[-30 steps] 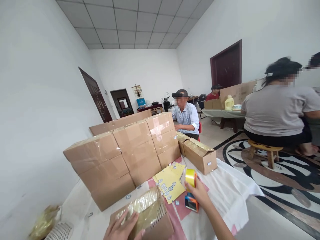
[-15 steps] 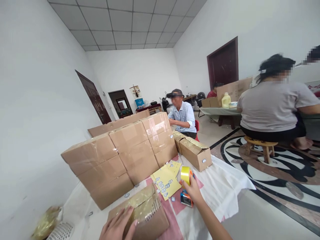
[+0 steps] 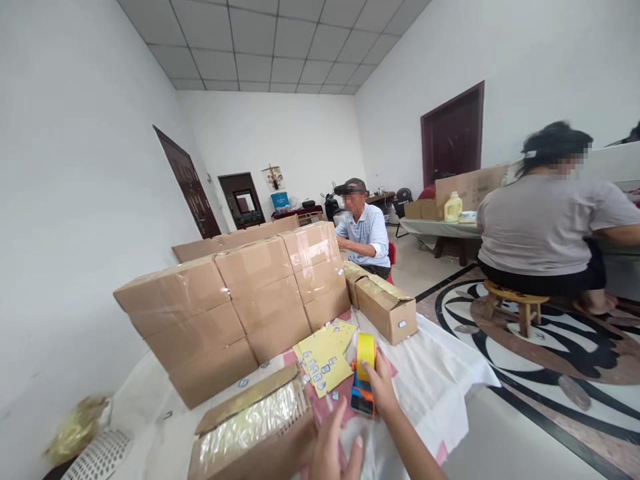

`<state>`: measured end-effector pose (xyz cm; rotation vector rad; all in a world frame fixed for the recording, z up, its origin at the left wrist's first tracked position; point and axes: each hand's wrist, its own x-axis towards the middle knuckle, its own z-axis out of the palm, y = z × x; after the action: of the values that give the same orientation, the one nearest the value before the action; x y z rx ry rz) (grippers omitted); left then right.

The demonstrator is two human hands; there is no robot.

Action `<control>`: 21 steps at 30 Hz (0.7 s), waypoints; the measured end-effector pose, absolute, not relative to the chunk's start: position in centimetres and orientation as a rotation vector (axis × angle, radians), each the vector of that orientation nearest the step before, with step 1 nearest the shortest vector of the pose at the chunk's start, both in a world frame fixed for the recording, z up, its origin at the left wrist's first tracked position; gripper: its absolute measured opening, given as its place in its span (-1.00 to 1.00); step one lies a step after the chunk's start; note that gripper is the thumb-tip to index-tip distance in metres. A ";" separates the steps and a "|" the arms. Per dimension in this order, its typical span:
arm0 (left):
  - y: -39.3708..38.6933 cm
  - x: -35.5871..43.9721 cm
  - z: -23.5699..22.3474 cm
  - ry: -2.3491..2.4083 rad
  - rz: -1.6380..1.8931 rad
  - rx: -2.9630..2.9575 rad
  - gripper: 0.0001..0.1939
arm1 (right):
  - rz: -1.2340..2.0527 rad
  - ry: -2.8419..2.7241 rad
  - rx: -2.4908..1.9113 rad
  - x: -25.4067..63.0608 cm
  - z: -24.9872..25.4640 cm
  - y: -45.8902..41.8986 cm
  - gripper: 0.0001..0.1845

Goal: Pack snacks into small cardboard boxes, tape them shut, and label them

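My right hand (image 3: pixel 381 392) grips an orange and blue tape dispenser (image 3: pixel 363 387) with a yellow tape roll (image 3: pixel 365 348), held just above the cloth-covered table (image 3: pixel 440 373). My left hand (image 3: pixel 334 450) hovers with fingers spread beside the right end of a small cardboard box (image 3: pixel 253 430) whose top is covered in shiny tape. A yellow sheet of small stickers (image 3: pixel 323 357) lies between that box and the dispenser.
A wall of stacked sealed cardboard boxes (image 3: pixel 235 300) runs along the table's left. Another taped box (image 3: pixel 387 310) lies beyond the dispenser. A person in a cap (image 3: pixel 364 227) sits at the far end. Another person (image 3: pixel 550 220) sits on a wooden stool at right.
My left hand has come off the top of the small box and moved right, near my right wrist. The tape dispenser has dropped slightly toward the table.
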<state>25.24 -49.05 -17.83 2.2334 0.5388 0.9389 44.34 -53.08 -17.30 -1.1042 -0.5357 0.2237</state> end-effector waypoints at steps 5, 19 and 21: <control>-48.5 29.5 -18.3 0.693 0.696 2.086 -0.24 | 0.319 -0.443 -1.022 43.8 -17.3 -53.3 -0.47; -47.6 32.7 -16.1 0.523 0.706 1.872 -0.74 | 0.295 -0.441 -1.082 44.0 -18.9 -52.9 -0.40; -48.0 32.9 -15.6 0.539 0.721 1.846 -0.79 | 0.327 -0.426 -1.043 43.9 -18.5 -52.9 -0.43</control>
<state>32.87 -47.96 -15.61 1.8464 0.5388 0.7214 43.87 -52.89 -18.46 -1.0430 -0.4259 0.3271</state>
